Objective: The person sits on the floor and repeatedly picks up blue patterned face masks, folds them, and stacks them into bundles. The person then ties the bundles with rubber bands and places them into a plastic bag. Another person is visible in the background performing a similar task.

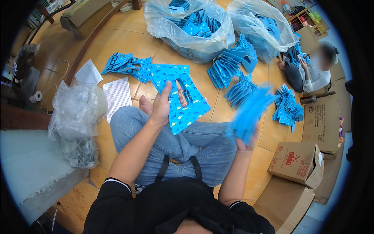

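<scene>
I sit cross-legged with a flat blue piece (pixel 181 117), printed with small animal shapes, over my lap. My left hand (pixel 161 104) grips its left side, thumb in front, and fingers show through its long cut-out slot. A dark strip lies along that slot. Raised at the right, my right hand (pixel 249 141) is closed round a bundle of blue pieces (pixel 251 113), smeared by motion. Beyond the left hand, a fanned row of similar printed pieces (pixel 126 67) lies on the floor. More fanned stacks (pixel 224 72) (pixel 241 89) (pixel 288 107) lie beyond the right hand.
Two clear plastic bags (pixel 187 46) (pixel 261 43) full of blue pieces stand ahead. Printed sheets (pixel 117 95) and crumpled plastic (pixel 76 105) lie left. Cardboard boxes (pixel 292 162) (pixel 321 121) stand right. Another person (pixel 317 72) sits at the far right, holding blue pieces.
</scene>
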Available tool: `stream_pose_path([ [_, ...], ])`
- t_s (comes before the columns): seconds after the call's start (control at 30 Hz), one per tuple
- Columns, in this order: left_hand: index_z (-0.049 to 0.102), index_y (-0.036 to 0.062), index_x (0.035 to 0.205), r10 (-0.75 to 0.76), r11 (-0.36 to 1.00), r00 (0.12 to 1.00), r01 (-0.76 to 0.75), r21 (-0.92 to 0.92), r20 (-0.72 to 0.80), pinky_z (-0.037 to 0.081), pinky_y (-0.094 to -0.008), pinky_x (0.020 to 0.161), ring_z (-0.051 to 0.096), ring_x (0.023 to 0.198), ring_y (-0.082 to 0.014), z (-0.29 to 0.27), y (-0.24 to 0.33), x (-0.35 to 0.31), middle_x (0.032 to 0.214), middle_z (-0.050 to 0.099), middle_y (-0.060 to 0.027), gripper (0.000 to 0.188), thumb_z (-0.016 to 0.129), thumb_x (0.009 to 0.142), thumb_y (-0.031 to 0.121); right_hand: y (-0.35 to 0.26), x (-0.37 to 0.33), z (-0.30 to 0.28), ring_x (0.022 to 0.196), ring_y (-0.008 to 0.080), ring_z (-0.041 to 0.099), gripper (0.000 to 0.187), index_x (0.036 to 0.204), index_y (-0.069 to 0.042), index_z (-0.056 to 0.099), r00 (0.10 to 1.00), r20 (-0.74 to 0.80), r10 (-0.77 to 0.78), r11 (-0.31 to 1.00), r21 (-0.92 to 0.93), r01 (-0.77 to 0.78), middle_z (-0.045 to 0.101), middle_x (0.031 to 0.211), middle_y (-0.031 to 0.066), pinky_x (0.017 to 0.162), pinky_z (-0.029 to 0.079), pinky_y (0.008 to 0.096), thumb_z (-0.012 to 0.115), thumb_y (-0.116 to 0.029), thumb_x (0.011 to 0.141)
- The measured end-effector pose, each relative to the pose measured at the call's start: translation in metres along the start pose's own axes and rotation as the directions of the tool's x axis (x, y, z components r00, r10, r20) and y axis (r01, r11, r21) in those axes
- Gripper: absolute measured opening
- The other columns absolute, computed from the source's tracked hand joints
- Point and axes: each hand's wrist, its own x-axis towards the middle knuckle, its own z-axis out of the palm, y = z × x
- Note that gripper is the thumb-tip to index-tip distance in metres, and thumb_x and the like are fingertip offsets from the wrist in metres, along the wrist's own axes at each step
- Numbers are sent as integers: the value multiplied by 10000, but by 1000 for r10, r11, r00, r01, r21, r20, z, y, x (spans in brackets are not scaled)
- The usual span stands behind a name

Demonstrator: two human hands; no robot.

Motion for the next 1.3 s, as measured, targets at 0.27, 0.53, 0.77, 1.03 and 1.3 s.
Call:
stream_pose_path([
  [0.27, 537, 15, 968, 28, 990, 998, -35, 136, 57, 498, -295, 632, 576, 688, -155, 6, 2, -3, 759, 561, -58, 379, 529, 940, 393, 30, 6, 7, 1067, 225, 565, 444, 1271, -22, 463, 992, -102, 81, 963, -249, -104, 572, 1186, 92, 927, 477, 388, 616, -188, 889],
  [0.53, 573, 2, 972, 238, 913, 971, -230, 336, 19, 489, -290, 652, 579, 738, -145, 0, -5, -1, 778, 576, -52, 408, 539, 933, 406, 60, 7, 15, 966, 115, 571, 395, 1226, 12, 505, 979, -170, 113, 729, -655, -198, 608, 1106, 49, 859, 462, 274, 646, -88, 871],
  [0.77, 564, -10, 993, 53, 998, 998, -54, -39, -29, 492, -341, 596, 554, 606, -181, 4, 3, -2, 692, 539, -69, 602, 449, 916, 575, 7, 4, -24, 1142, 253, 538, 560, 1400, -79, 360, 995, 103, -1, 977, 213, -21, 512, 1298, 157, 959, 452, 393, 558, -294, 922],
  [1.03, 569, -7, 1003, 48, 999, 999, -48, -23, -21, 489, -338, 591, 548, 603, -183, 8, 4, -3, 681, 513, -55, 645, 407, 914, 611, 6, 2, -23, 982, 289, 598, 566, 1401, -34, 351, 996, 86, -5, 956, 294, -21, 595, 1056, 122, 826, 513, 399, 513, -318, 939],
  [1.3, 564, 2, 1019, 32, 999, 999, -31, 39, -36, 484, -337, 597, 545, 597, -188, 10, 5, -6, 656, 524, -57, 639, 412, 912, 613, 12, 5, -34, 1102, 275, 522, 537, 1324, -28, 434, 948, 316, 38, 915, 371, -160, 549, 1168, 130, 892, 475, 413, 599, -288, 884],
])
